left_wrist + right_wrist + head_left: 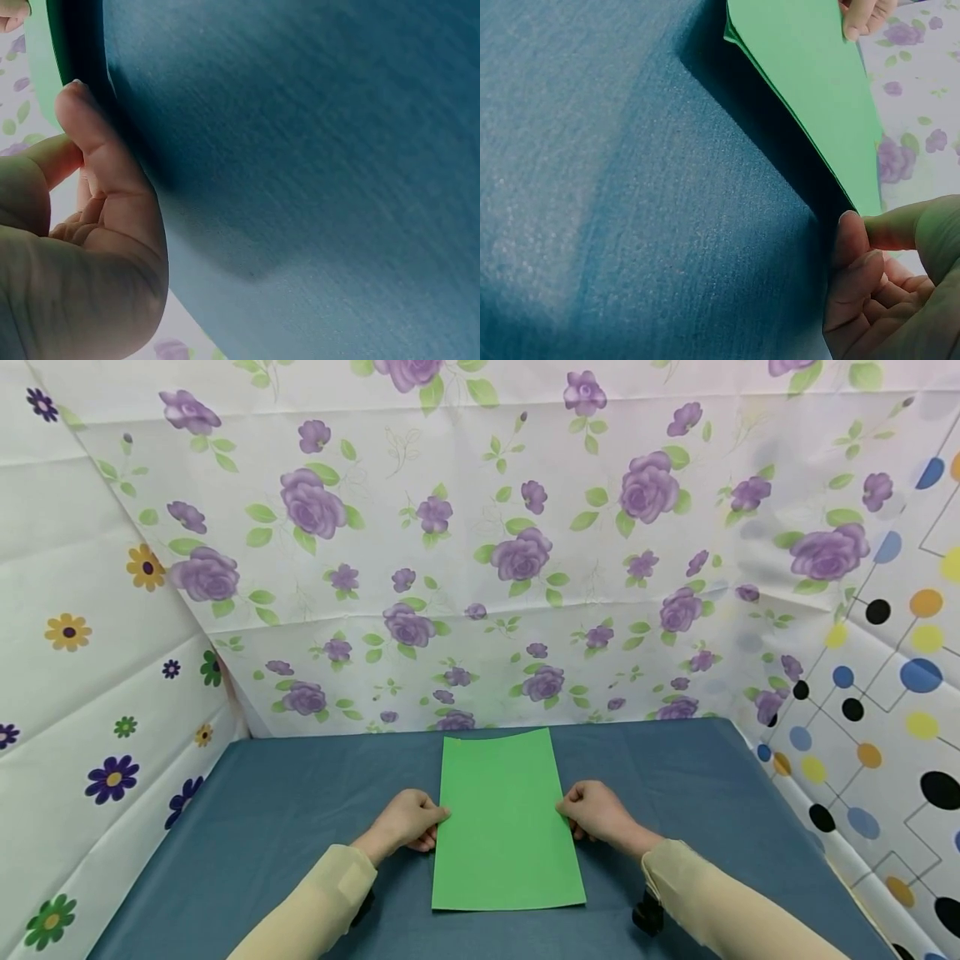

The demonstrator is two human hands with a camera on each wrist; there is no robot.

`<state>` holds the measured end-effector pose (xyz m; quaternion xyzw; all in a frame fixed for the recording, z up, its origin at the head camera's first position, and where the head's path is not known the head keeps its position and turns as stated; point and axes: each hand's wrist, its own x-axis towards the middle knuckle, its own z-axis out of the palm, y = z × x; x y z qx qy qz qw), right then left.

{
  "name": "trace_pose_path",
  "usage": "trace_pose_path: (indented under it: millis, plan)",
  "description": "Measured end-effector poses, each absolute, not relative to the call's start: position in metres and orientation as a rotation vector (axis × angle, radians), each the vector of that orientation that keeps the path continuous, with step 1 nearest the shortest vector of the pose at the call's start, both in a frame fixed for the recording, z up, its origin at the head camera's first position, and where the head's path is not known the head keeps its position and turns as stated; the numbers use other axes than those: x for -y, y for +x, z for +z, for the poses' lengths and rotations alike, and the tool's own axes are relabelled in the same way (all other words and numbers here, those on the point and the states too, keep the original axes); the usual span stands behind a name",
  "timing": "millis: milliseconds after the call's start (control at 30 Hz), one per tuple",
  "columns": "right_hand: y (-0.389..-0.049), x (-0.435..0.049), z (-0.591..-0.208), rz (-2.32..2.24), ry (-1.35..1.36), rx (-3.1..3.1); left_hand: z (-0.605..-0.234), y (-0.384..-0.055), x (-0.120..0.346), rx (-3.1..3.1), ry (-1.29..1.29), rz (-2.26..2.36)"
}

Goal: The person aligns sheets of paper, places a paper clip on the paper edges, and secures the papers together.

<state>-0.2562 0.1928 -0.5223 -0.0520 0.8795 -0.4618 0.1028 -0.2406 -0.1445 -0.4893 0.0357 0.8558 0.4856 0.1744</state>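
Observation:
A plain green sheet of paper (506, 827) spans the space between both hands, its long sides running away from the person. My left hand (408, 822) pinches its left edge between thumb and fingers. On the opposite edge, my right hand (600, 814) pinches the sheet in the same way. The right wrist view shows the green paper (810, 90) raised above the cloth, casting a dark shadow, with what looks like a doubled edge and a small bent corner. In the left wrist view the left hand (97, 225) grips a narrow visible strip of the paper (43, 67).
A dark blue cloth (315, 793) covers the table. Behind it hangs a white sheet with purple roses (480, 560). Flower-patterned cloth (67, 710) borders the left side, and cloth with coloured dots (885, 710) the right. A small black object (647, 914) sits under the right wrist.

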Motion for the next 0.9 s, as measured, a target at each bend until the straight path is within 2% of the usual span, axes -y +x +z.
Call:
trace_pose_path:
  millis: [900]
  plan:
    - [-0.257,-0.188,-0.517,-1.145,-0.198,-2.687,-0.499,-0.245,0.142,-2.556,0.121,1.192]
